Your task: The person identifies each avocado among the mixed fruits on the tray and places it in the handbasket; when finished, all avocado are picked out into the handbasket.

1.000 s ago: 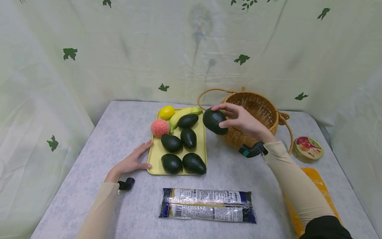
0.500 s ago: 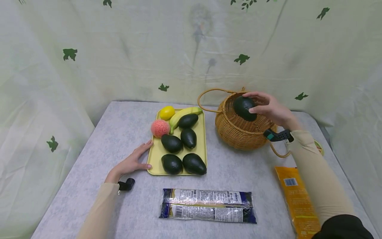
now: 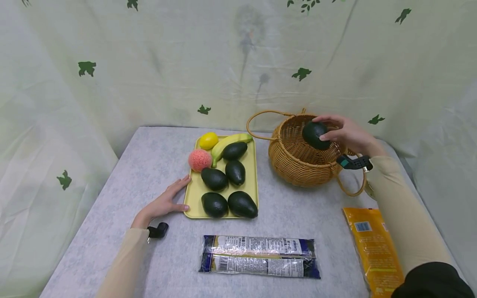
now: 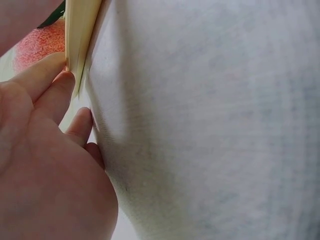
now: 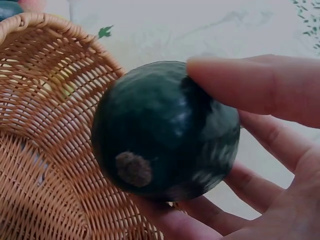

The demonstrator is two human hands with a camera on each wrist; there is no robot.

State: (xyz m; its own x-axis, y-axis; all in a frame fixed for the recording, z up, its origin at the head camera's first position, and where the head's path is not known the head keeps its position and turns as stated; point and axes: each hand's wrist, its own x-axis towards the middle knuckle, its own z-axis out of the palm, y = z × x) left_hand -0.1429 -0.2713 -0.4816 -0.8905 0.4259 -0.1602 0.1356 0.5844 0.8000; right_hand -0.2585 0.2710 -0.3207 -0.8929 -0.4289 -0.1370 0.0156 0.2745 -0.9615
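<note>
My right hand [image 3: 350,134] grips a dark green avocado [image 3: 314,135] between thumb and fingers, over the mouth of a round wicker basket [image 3: 298,167]. In the right wrist view the avocado [image 5: 165,130] shows its brown stem scar, with the woven basket wall [image 5: 45,90] beside it. My left hand [image 3: 164,203] touches the left edge of a yellow tray [image 3: 193,194], its fingers extended. Fingertips [image 4: 62,82] meet the tray's side in the left wrist view. On the tray lie several avocados [image 3: 214,179], a banana [image 3: 228,145], a lemon [image 3: 208,140] and a pink, rough-skinned round fruit [image 3: 200,160].
Two dark-ended plastic packets [image 3: 259,256] lie side by side at the table's front. To the right is an orange bag [image 3: 374,248], partly behind the right sleeve. A round tin [image 3: 370,190] is mostly hidden. Basket handles [image 3: 257,118] stick out sideways. Patterned cloth hangs behind.
My right hand has carried the avocado rightward from beside the tray to above the basket, moving only slightly further in the last half second. My left hand stays at the tray's edge.
</note>
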